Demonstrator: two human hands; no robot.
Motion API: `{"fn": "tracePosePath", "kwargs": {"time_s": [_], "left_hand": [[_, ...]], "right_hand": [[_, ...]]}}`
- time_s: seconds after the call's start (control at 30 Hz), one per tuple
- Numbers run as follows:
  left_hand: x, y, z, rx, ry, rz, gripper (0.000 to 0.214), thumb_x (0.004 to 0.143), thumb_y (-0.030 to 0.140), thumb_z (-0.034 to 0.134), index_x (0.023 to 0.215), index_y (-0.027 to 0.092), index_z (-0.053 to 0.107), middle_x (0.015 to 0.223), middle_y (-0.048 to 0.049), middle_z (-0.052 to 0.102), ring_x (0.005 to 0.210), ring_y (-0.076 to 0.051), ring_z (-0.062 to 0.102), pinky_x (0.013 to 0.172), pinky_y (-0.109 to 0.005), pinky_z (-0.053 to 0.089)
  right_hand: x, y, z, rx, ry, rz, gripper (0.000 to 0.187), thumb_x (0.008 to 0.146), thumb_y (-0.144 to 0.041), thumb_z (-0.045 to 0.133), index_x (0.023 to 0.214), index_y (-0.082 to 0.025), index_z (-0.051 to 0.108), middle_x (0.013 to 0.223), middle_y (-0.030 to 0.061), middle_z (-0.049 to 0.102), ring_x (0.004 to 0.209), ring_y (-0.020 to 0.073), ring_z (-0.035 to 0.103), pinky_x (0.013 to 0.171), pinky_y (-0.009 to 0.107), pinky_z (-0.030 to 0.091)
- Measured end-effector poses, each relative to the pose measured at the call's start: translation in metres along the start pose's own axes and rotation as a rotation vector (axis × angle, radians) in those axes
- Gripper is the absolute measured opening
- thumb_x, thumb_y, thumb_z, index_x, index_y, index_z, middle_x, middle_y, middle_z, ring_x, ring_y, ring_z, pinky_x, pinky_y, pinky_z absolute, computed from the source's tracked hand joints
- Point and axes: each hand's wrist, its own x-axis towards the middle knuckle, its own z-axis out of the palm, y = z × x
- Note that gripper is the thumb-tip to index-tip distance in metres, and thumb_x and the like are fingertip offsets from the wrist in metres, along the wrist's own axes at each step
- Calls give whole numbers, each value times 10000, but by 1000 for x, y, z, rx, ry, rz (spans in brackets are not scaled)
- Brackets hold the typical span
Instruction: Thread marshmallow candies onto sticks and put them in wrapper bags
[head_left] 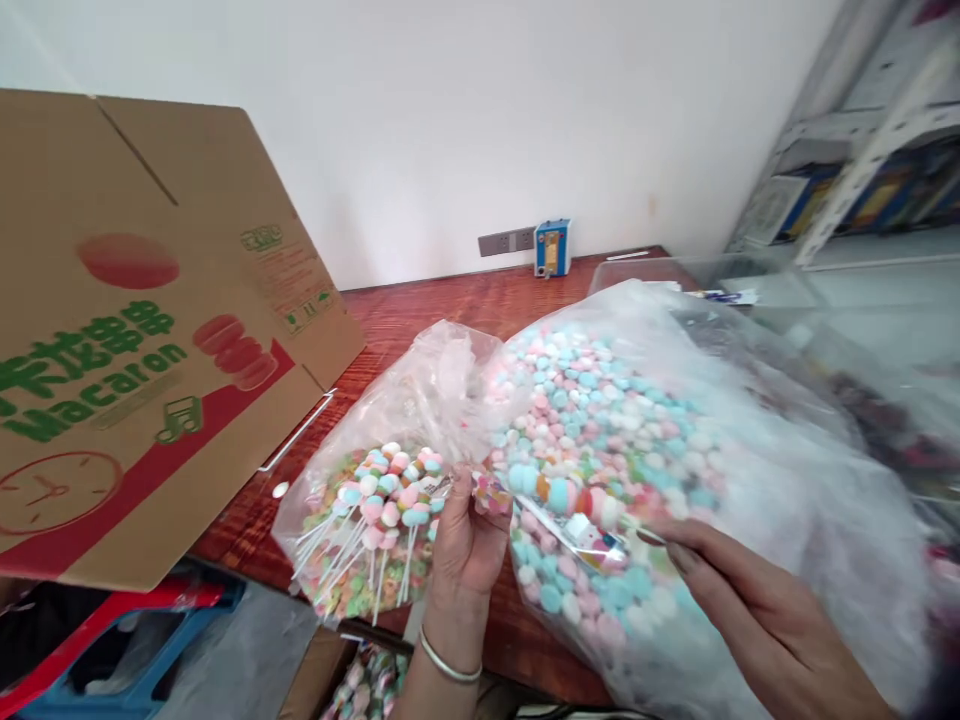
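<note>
A skewer of pastel marshmallows and fruit-coloured candy rings (559,495) is pinched by its white stick in my right hand (757,600). My left hand (471,545), wearing a silver bangle, is closed on a small clear wrapper with a colourful print (592,545). The wrapper stretches below the skewer, close beside it; whether the skewer's tip is inside it I cannot tell. Left of my left hand, several finished-looking marshmallow skewers (394,490) lie on a clear bag of ring candies (349,585). Under the skewer and my right hand spreads a large clear bag of loose marshmallows (622,400).
A large cardboard carton (150,350) stands at the left of the reddish wooden table (405,305). By the wall is a small blue-and-white box (552,248). A clear plastic bin (697,272) sits behind the marshmallow bag. Below the table edge, an open box (319,670) holds more marshmallows.
</note>
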Motion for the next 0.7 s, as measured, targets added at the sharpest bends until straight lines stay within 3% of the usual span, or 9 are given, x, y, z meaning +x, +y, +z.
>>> {"fn": "tracePosePath", "kwargs": {"time_s": [0.1, 0.3, 0.47, 0.7], "left_hand": [[14, -33, 8, 38, 57, -78, 188, 783, 172, 748, 713, 139, 576, 582, 64, 492, 451, -26, 444, 472, -160, 445], [23, -74, 27, 102, 150, -196, 225, 831, 173, 697, 653, 122, 569, 540, 58, 496, 415, -19, 451, 430, -129, 435], [18, -90, 36, 173, 164, -245, 198, 835, 178, 690, 668, 116, 604, 550, 46, 528, 406, -20, 461, 417, -126, 445], [17, -95, 37, 190, 151, -303, 198, 797, 200, 735, 655, 122, 621, 533, 47, 516, 404, -22, 433, 421, -142, 436]], "right_hand": [[-29, 10, -28, -80, 82, 75, 174, 868, -366, 615, 977, -279, 719, 899, 21, 762, 764, 194, 719, 665, 202, 582], [-56, 15, -51, -82, 151, 241, 191, 899, -365, 577, 1012, -268, 696, 871, 8, 741, 714, 161, 691, 636, 160, 552], [-50, 15, -58, -75, 160, 214, 157, 893, -322, 574, 962, -269, 704, 799, -11, 743, 637, 137, 680, 564, 131, 531], [-49, 22, -58, -90, 184, 181, 141, 900, -281, 558, 945, -266, 690, 792, -22, 747, 647, 134, 691, 574, 129, 535]]}}
